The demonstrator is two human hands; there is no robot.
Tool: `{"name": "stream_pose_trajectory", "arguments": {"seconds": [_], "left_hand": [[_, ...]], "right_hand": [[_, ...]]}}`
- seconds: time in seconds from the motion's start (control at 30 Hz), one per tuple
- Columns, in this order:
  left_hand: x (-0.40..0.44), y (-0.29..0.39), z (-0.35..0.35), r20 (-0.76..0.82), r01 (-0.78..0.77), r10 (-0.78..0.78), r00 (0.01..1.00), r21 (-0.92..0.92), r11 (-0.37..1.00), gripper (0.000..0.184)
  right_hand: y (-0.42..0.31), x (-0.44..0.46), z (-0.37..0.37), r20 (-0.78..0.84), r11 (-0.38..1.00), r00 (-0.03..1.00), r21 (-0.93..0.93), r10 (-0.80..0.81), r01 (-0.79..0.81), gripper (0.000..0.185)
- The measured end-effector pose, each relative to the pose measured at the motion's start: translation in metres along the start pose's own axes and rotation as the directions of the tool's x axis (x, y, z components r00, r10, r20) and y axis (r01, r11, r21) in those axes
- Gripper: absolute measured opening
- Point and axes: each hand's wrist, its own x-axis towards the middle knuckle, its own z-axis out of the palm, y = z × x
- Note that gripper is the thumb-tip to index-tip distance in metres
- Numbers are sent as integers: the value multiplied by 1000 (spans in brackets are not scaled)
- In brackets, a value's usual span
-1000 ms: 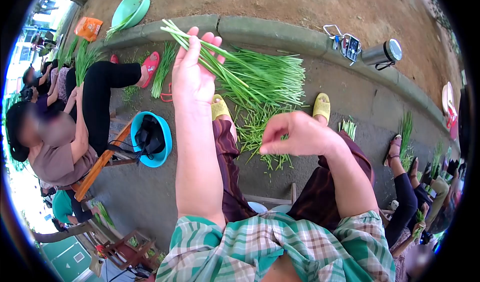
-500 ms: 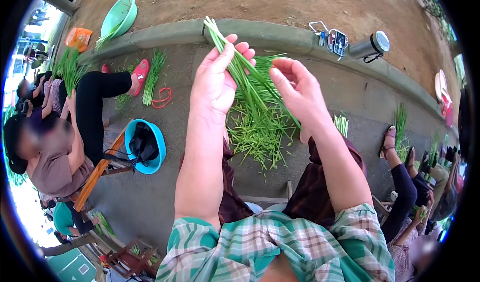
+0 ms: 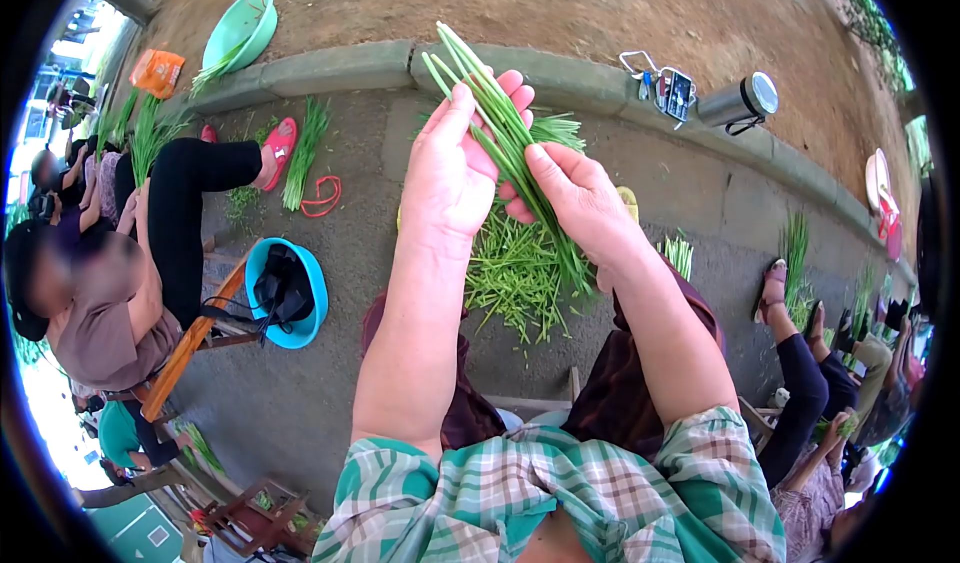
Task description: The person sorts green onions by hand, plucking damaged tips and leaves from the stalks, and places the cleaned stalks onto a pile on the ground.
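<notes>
Half a second ago the right hand (image 3: 580, 193) was held just apart from the bunch, thumb and forefinger drawn together; now it has been brought onto the stalks, so that the long, slender bunch of green plant stalks with whitish ends (image 3: 514, 153) is held at two places instead of one and can, it would seem, be evened or gripped more firmly. The bunch has also been swung a little, and more pale ends are shown, staggered rather than level. It is held in the air just above the frame's centre, slanted from 11 o'clock to 5 o'clock, whitish at the upper end, deeper green and more crowded at the lower. By the left hand (image 3: 450, 183), palm turned up, the stalks are pinched under the thumb, the fingers being loosely spread behind; by the right, they are pressed under the thumb, most of its fingers being hidden. Below the bunch, at 6 o'clock from it, a heap of short, cut green stalk pieces (image 3: 512, 281) is strewn on the grey concrete ground (image 3: 330, 393); at 1 o'clock, a pile of long green stalks (image 3: 560, 131) is largely covered by the hands
</notes>
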Motion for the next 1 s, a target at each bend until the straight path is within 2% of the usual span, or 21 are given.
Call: {"name": "stream_pose_trajectory", "arguments": {"seconds": [0.07,0.23,0.37,0.43,0.57,0.63,0.87,0.93,1.0], "left_hand": [[0,2,0,12,3,-3,1000,13,1000,37],[1,5,-2,46,22,-22,999,7,1000,38],[-1,8,-1,47,24,-25,999,27,999,38],[-3,10,2,31,9,-14,999,152,988,36],[-1,9,-2,26,-29,24,999,196,980,31],[-1,7,-5,-56,-37,52,997,240,970,27],[-2,6,-5,-115,-12,40,992,237,971,28],[-2,7,-8,-61,31,-19,998,205,978,29],[-3,6,-6,-35,19,-12,999,216,976,29]], "right_hand": [[-3,-1,1,7,999,1000,-11,31,-31,38],[-4,-1,-2,61,992,997,113,53,-60,40],[3,4,-9,89,994,995,96,44,-53,40],[3,4,-10,77,990,994,108,80,-88,39],[-4,2,-9,79,985,991,127,108,-118,39],[-6,1,-7,58,982,990,136,127,-134,41],[-6,2,-11,85,973,985,163,152,-164,39],[-4,3,-13,111,956,979,223,170,-191,37],[-5,2,-12,79,960,983,215,167,-180,37]]}}
